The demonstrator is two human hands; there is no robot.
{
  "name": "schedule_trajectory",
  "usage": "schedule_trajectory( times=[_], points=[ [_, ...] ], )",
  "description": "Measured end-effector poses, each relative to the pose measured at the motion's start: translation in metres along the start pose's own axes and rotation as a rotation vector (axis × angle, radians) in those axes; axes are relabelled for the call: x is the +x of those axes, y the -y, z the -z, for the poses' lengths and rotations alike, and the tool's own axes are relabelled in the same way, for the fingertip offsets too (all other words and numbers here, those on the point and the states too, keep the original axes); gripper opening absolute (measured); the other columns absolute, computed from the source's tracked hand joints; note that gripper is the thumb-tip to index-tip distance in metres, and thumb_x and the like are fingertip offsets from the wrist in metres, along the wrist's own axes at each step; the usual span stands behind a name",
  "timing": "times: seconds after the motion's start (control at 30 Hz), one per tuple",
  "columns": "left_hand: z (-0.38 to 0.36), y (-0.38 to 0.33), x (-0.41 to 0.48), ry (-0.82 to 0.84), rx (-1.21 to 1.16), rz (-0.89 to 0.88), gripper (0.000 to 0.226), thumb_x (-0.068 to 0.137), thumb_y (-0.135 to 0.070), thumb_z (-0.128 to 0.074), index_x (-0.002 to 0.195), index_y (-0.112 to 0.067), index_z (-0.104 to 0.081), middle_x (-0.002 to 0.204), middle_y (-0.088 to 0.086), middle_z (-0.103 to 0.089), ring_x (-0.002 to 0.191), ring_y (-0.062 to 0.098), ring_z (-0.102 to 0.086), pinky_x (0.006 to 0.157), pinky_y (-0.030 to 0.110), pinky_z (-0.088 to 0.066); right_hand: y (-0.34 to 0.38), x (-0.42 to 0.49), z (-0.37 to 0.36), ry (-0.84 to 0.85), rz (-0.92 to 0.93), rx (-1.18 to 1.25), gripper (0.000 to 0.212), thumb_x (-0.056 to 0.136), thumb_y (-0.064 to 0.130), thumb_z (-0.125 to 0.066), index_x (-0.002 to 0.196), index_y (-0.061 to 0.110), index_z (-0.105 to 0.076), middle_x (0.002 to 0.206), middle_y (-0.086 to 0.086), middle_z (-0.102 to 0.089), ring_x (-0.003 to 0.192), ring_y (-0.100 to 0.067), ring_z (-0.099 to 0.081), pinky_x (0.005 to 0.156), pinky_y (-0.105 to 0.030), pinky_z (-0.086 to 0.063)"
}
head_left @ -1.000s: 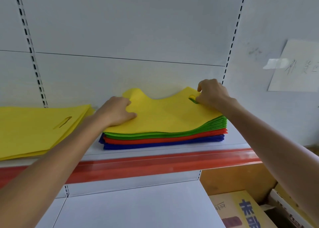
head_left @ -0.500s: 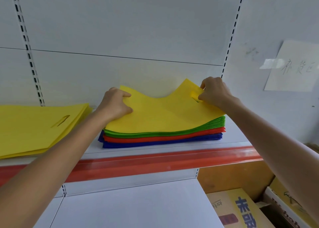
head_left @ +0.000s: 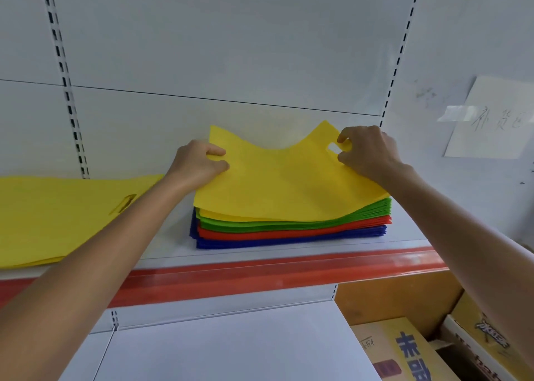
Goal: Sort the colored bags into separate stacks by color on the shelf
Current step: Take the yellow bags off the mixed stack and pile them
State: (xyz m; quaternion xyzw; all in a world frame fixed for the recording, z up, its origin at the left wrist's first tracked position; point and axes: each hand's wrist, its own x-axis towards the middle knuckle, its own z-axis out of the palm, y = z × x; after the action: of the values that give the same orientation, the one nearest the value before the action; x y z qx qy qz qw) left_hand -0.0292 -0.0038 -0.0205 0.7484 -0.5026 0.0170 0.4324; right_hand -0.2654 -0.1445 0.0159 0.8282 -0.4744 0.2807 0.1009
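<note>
Pinching yellow bag (head_left: 283, 184) (both hands (head_left: 196, 164) (head_left: 367, 152))

Before me stands a white metal back panel (head_left: 231, 48) with 2 slotted uprights (head_left: 70, 103). The white shelf (head_left: 173, 248) carries a red front strip (head_left: 260, 273). A handwritten paper note (head_left: 491, 120) is taped to the right wall; cardboard boxes (head_left: 404, 349) sit below.

A taped paper note (head_left: 495, 120) upper right — cardboard boxes (head_left: 404, 351) below.
</note>
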Motion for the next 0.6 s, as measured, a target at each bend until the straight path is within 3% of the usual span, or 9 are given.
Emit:
schedule_trajectory(
  times=[0.2, 0.3, 0.6],
  points=[
    [0.063, 0.028, 0.006, -0.069, 0.008, 0.001, 0.044, 0.089, -0.024, -0.059, 0.131, -0.014, -0.053, 0.141, 0.007, -0.046, 0.130, 0.022, -0.041, 0.099, 0.026, -0.033, 0.057, 0.000, 0.002, -0.042, 0.026, -0.026, 0.038, 0.087, 0.020, -0.056, 0.124, 0.015, -0.056, 0.117, -0.014, -0.060, 0.103, -0.037, -0.056, 0.073, -0.033, -0.036],
    [0.107, 0.060, 0.006, -0.016, 0.067, 0.040, 0.043, 0.090, -0.027, -0.058, 0.131, -0.017, -0.053, 0.143, 0.006, -0.043, 0.131, 0.023, -0.039, 0.101, 0.029, -0.032, 0.097, -0.004, -0.003, -0.017, -0.014, 0.079, 0.043, 0.086, 0.027, -0.059, 0.127, 0.019, -0.054, 0.121, -0.013, -0.059, 0.109, -0.036, -0.054, 0.079, -0.035, -0.040],
    [0.210, 0.172, -0.023, 0.088, 0.215, 0.191, 0.045, 0.091, -0.027, -0.056, 0.134, -0.017, -0.050, 0.144, 0.007, -0.041, 0.132, 0.025, -0.038, 0.103, 0.032, -0.032, 0.231, -0.025, -0.025, 0.076, 0.055, 0.172, 0.039, 0.088, 0.034, -0.056, 0.122, 0.014, -0.056, 0.119, -0.014, -0.057, 0.107, -0.035, -0.054, 0.079, -0.034, -0.040]
  ],
)
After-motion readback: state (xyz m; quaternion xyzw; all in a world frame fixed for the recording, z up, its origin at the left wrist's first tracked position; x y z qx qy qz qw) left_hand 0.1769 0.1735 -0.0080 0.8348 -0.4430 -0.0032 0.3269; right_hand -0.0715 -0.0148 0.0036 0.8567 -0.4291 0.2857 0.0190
